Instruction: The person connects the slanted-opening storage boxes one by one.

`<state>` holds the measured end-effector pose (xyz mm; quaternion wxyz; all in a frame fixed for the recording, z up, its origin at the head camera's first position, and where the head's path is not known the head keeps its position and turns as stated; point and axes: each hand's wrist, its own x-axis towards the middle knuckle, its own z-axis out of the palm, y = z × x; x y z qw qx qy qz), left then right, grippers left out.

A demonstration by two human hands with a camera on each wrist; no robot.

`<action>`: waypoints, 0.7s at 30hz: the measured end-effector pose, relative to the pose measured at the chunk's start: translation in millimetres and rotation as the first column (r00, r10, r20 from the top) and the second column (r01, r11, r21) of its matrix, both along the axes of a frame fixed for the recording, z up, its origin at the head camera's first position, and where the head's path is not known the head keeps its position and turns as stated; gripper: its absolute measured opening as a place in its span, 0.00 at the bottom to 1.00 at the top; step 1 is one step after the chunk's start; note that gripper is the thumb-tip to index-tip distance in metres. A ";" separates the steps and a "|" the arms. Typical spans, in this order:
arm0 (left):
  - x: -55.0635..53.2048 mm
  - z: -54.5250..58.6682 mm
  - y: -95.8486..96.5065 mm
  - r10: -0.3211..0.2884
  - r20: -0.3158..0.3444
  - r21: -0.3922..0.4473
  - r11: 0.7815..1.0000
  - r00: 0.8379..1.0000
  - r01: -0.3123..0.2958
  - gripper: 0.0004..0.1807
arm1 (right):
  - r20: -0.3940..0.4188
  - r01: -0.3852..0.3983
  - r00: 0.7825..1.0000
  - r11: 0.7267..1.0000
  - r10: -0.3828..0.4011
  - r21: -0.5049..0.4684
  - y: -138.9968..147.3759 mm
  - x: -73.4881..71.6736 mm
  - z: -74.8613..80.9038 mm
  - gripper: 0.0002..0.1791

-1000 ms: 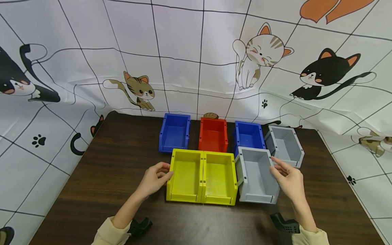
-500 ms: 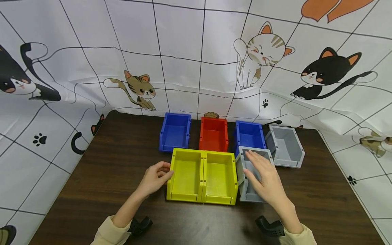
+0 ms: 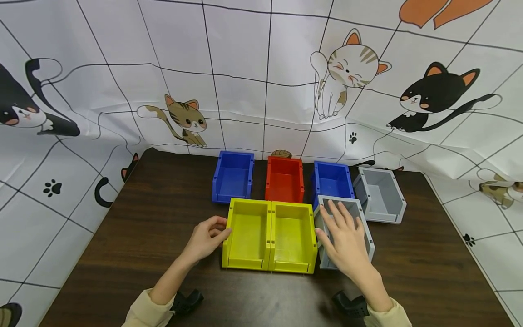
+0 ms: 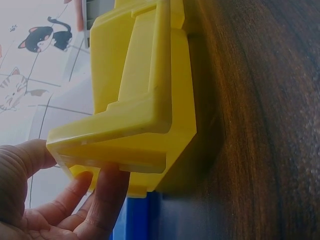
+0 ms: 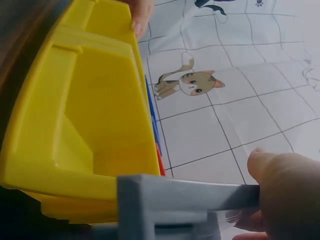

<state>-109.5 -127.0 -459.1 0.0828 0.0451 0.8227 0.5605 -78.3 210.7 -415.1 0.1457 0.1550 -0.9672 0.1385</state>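
Two yellow storage bins, a left one [image 3: 248, 234] and a right one [image 3: 293, 237], stand side by side on the dark table. My left hand [image 3: 209, 237] pinches the outer rim of the left yellow bin; in the left wrist view its thumb [image 4: 35, 154] is at the rim, with fingertips below. Beside the right yellow bin stands a grey bin [image 3: 367, 231], partly hidden under my right hand [image 3: 345, 240]. That hand spreads its fingers over the grey bin, with the thumb by its left wall. Whether the fingertips touch inside is unclear.
Behind stand a blue bin [image 3: 233, 177], a red bin [image 3: 284, 180], a second blue bin [image 3: 333, 180] and another grey bin [image 3: 381, 195]. A white cat-print cloth [image 3: 245, 91] hangs behind the table [image 3: 135, 240]. Black wrist devices [image 3: 187, 302] show below the hands.
My right hand has left the near grey bin's right rim and moved left over that bin, its fingers spreading. The left hand and the bins look unmoved.
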 end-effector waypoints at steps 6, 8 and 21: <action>0.8 -0.3 0.4 0.001 -0.001 -0.002 1.000 1.000 -0.001 0.13 | 0.029 0.028 0.999 0.998 -0.029 0.050 -1.9 2.0 -3.2 0.31; 0.8 -0.2 0.2 0.006 0.001 -0.005 1.000 1.000 -0.006 0.13 | 0.054 0.030 0.998 0.997 -0.033 0.068 -3.7 2.6 -6.7 0.31; 0.9 0.1 -0.3 0.007 -0.007 -0.004 1.000 1.000 -0.007 0.13 | 0.071 0.080 0.994 0.992 -0.087 0.093 -9.4 6.2 -22.6 0.33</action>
